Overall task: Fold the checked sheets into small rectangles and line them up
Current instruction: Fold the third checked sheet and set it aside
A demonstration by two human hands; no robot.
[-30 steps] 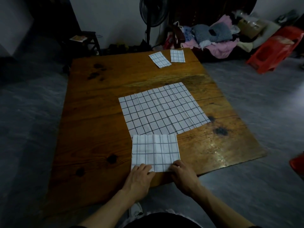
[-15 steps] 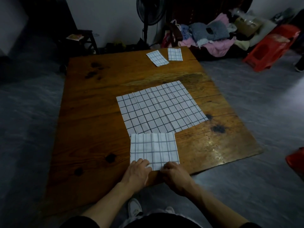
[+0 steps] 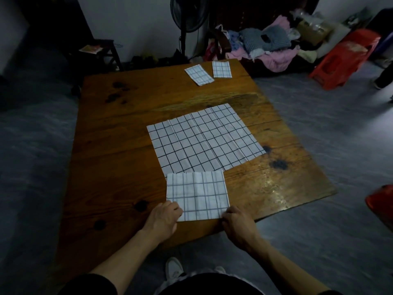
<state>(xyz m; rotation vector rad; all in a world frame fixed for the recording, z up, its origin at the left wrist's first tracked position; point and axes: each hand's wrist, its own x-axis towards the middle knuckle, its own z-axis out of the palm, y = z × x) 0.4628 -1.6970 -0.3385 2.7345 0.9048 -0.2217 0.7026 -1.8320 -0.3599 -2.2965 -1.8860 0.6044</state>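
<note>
A partly folded checked sheet (image 3: 197,194) lies near the front edge of the wooden table (image 3: 110,158), overlapping the near edge of a larger checked sheet (image 3: 204,139) spread flat in the middle. My left hand (image 3: 163,218) pinches the folded sheet's near left corner. Its near right corner is pinched by my right hand (image 3: 238,224). Two small folded checked rectangles (image 3: 198,74) (image 3: 221,69) lie side by side at the table's far edge, the left one turned at an angle.
The table's front edge runs just under my hands. Behind the table stand a fan (image 3: 187,15), a dark stool (image 3: 102,50) and a pile of clothes (image 3: 265,45). Red plastic stools (image 3: 344,58) sit on the grey floor at right.
My hands have slid apart along the folded sheet's near edge, from near its middle out to the two corners. The sheets have stayed in place.
</note>
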